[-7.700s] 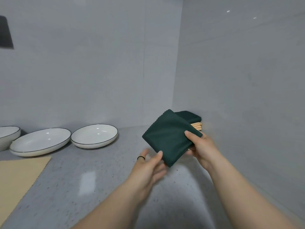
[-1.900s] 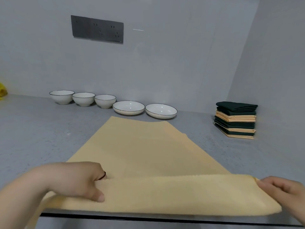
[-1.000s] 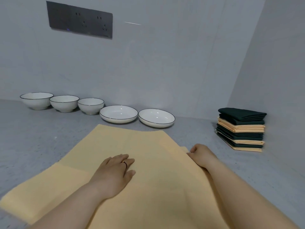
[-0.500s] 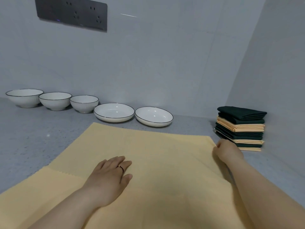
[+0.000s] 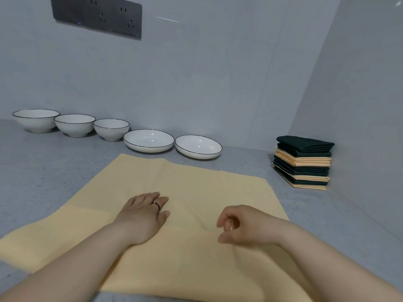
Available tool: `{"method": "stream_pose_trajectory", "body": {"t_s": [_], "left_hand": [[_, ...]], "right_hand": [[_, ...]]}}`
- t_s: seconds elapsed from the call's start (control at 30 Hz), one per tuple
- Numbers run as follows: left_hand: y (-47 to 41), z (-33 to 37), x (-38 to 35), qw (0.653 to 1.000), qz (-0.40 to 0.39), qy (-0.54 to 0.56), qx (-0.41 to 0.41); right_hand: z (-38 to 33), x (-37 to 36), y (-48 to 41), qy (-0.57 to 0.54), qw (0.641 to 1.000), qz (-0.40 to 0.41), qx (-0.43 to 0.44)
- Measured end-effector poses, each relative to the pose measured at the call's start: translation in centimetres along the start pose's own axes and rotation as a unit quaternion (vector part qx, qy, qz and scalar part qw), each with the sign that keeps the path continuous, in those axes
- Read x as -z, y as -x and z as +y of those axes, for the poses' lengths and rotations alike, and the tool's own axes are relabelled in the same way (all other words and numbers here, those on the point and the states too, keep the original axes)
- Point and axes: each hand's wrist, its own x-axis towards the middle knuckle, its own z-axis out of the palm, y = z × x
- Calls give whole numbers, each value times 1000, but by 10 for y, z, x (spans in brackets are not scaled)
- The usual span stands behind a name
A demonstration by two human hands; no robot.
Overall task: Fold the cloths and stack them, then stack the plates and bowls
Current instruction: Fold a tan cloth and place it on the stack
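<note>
Drawn back from the cloth's far corner, the right hand [image 5: 242,225] hovers loosely curled and empty; the left hand [image 5: 144,214] presses flat on the yellow cloth [image 5: 196,184] on the tabletop [image 5: 43,171]. Edges should align before folding again.

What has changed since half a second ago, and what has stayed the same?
The right hand has let go of the far right corner of the yellow cloth and drawn back toward the person; it now hovers over the cloth, fingers loosely curled, holding nothing. The left hand stayed flat on the cloth. The bowls, plates and folded stack did not move.
</note>
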Motion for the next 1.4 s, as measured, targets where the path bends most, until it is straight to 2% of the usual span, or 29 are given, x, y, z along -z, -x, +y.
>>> {"method": "stream_pose_trajectory", "body": {"t_s": [0.17, 0.33, 0.53, 0.63, 0.7, 0.8, 0.87, 0.93, 1.13, 1.3, 1.4], "left_hand": [[21, -2, 7, 999, -32, 1, -20], [47, -19, 29, 979, -68, 179, -67], [56, -41, 44, 983, -154, 98, -34], [47, -61, 58, 977, -199, 69, -24], [42, -73, 67, 976, -208, 58, 16], [33, -85, 75, 977, -200, 56, 54], [25, -88, 78, 977, -197, 48, 60], [11, -90, 82, 982, -174, 30, 69], [-42, -92, 79, 992, 9, 17, 121], [-84, -107, 58, 981, 79, 18, 175], [-100, -114, 53, 980, 86, 6, 182]], "right_hand": [[-3, -7, 20, 41, 998, -38, -7], [0, -1, 22, -10, 1000, 12, 10], [4, 6, 19, -66, 996, 52, 14], [11, 14, 17, -58, 998, 30, -3], [20, 22, 20, -38, 999, -9, -28], [35, 36, 22, 7, 994, -87, -72], [40, 43, 19, 29, 990, -103, -92], [42, 53, 7, 40, 991, -73, -102], [54, 71, -58, 87, 987, 71, -117], [66, 71, -108, 98, 977, 139, -126], [76, 66, -128, 94, 974, 155, -138]]}}
